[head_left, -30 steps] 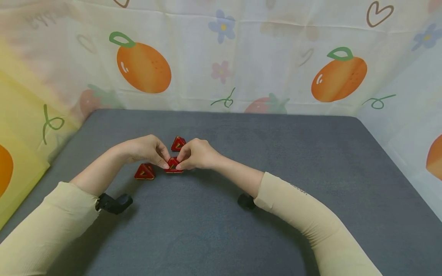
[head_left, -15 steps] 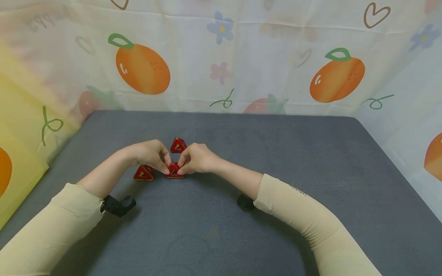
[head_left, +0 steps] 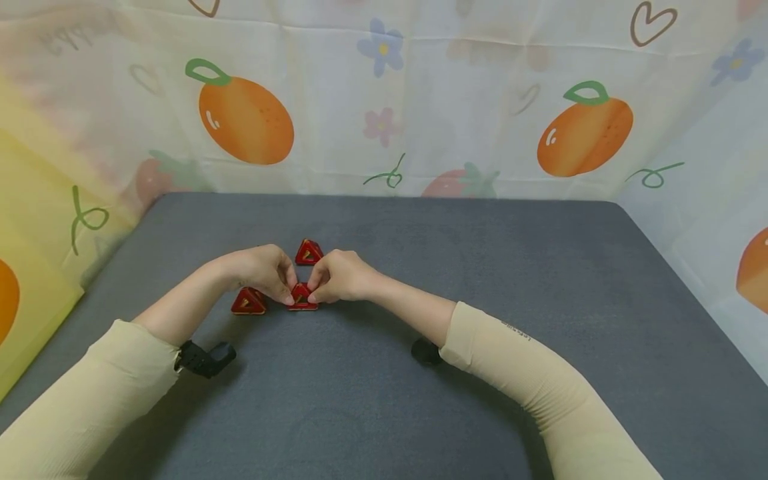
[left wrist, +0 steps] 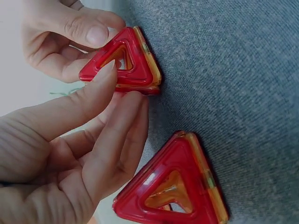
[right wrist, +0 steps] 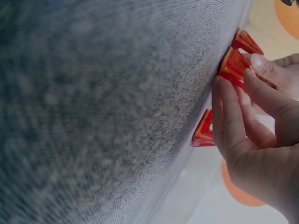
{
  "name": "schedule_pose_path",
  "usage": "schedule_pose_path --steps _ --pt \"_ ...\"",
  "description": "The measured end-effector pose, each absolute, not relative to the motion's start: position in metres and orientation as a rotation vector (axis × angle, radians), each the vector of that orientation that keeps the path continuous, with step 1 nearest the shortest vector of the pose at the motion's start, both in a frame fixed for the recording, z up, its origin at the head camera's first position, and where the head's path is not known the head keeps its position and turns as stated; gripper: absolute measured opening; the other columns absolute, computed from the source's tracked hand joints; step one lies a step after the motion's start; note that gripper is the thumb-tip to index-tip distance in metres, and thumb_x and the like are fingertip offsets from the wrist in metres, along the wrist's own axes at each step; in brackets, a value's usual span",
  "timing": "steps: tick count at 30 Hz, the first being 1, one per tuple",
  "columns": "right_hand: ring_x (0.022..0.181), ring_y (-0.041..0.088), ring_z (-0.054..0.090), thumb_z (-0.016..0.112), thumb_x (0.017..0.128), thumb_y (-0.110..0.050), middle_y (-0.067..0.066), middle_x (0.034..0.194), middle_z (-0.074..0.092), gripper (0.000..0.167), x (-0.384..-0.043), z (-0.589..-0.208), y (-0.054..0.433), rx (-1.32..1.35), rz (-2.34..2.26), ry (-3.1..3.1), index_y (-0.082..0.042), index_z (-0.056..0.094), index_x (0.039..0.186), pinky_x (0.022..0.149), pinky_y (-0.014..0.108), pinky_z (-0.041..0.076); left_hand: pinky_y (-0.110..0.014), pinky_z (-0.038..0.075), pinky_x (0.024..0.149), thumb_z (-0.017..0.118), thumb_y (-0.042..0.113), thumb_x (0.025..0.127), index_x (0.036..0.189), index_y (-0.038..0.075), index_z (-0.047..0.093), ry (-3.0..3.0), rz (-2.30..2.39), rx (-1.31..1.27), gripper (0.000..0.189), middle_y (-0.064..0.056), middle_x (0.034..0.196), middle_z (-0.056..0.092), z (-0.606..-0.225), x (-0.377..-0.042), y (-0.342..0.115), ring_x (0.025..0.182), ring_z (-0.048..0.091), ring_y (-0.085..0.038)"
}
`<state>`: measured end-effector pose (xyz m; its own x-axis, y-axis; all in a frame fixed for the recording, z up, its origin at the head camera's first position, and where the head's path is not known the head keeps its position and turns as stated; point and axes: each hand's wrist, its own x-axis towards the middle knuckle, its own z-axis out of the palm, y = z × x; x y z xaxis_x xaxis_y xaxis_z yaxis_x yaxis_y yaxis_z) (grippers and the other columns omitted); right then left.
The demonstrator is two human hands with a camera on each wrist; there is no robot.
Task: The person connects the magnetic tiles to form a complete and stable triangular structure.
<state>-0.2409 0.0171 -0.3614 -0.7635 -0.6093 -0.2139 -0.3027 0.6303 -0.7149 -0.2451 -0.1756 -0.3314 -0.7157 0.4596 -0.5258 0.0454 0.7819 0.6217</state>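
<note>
A small pyramid of red and orange magnetic triangle tiles [head_left: 303,298] stands on the grey table, held from both sides. My left hand [head_left: 264,270] pinches its left side between thumb and fingers. On its right side, my right hand [head_left: 341,275] grips it with thumb and fingertips. A second such pyramid [head_left: 249,302] stands just left, close under the left hand; the left wrist view shows this left pyramid [left wrist: 198,186] whole but for its lower edge. Behind the hands is a third pyramid [head_left: 309,253], touched by neither. Fingers partly cover the held pyramid [left wrist: 142,70].
The grey table [head_left: 480,300] reaches to a printed cloth backdrop [head_left: 336,100] with fruit and flowers. Yellow cloth [head_left: 36,267] hangs at the left edge. A black wrist device [head_left: 205,359] sits under the left sleeve, another device [head_left: 426,351] under the right.
Both hands have drawn the held pyramid slightly toward the person, away from the back one. Over the last half second they have stayed almost still. The other two pyramids have not moved.
</note>
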Motion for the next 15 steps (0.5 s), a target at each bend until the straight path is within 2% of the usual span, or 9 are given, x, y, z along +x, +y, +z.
schedule_pose_path --steps 9,12,15 --pt "0.088 0.022 0.073 0.07 0.093 -0.021 0.011 0.101 0.074 0.024 -0.247 -0.353 0.033 -0.614 -1.04 2.334 -0.005 0.068 0.111 0.074 0.028 0.06 -0.031 0.051 0.071 0.072 0.01 0.088 0.103 -0.002 0.06 2.429 0.694 0.44 0.023 -0.009 0.09 0.066 -0.312 -0.238 -0.167 0.079 0.061 -0.017" --pt "0.094 0.023 0.072 0.067 0.095 -0.027 0.011 0.108 0.073 0.026 -0.251 -0.346 0.048 -0.574 -1.041 2.368 -0.008 0.067 0.114 0.078 0.031 0.06 -0.035 0.053 0.076 0.069 0.011 0.089 0.108 -0.001 0.061 2.58 0.683 0.51 0.024 -0.014 0.102 0.068 -0.308 -0.235 -0.152 0.089 0.064 -0.023" --pt "0.1 0.025 0.071 0.063 0.097 -0.031 0.012 0.115 0.071 0.03 -0.256 -0.339 0.066 -0.544 -1.047 2.417 -0.009 0.065 0.118 0.082 0.035 0.06 -0.044 0.053 0.089 0.064 0.009 0.092 0.119 -0.002 0.059 2.734 0.721 0.553 0.029 -0.021 0.119 0.064 -0.311 -0.231 -0.127 0.106 0.063 -0.032"
